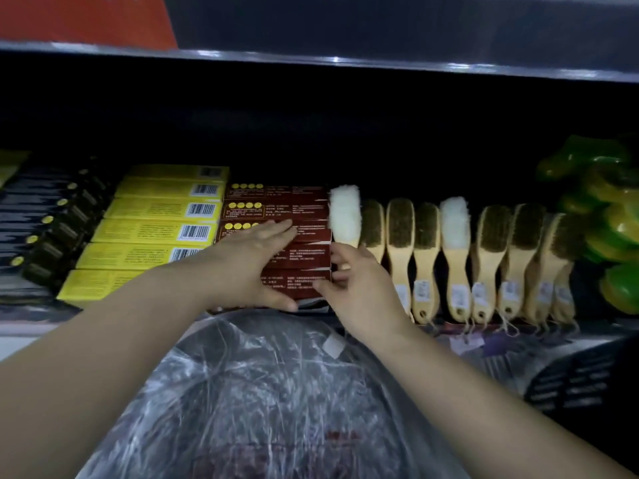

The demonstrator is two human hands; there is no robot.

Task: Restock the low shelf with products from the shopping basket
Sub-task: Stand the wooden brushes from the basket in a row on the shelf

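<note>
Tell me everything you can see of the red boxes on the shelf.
The red boxes are flat dark red cartons, seemingly cardboard, with yellow dots and pale print too blurred to read. About five lie in a row running front to back on the low shelf, between yellow boxes and wooden brushes. The left hand lies flat on the nearer ones; the right hand curls its fingers round their right ends.

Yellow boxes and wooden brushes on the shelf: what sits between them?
The head view shows a row of dark red boxes between the yellow boxes and the wooden brushes.
</note>
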